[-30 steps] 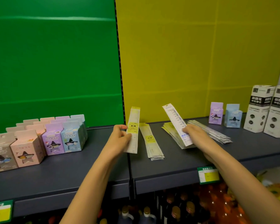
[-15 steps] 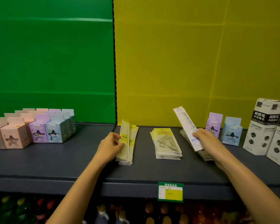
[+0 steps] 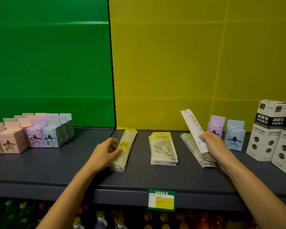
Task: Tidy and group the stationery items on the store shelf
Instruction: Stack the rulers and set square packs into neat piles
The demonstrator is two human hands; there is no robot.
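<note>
Jutting up from right grip (image 3: 211,142) is a ruler (image 3: 191,123).

Two slender forearms, bare from wrist to elbow, flank the price tag (image 3: 161,201) — the left grip (image 3: 104,151) and right grip (image 3: 213,142) are bare as well.

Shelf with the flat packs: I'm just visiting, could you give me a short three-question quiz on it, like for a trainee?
1. True or false: the right hand holds a white ruler pack tilted upward.
2. How many flat stacks lie on the shelf? A two, B three, C five.
3. Which hand grips the leftmost stack?
Key: 1 true; 2 B; 3 the left hand.
</note>
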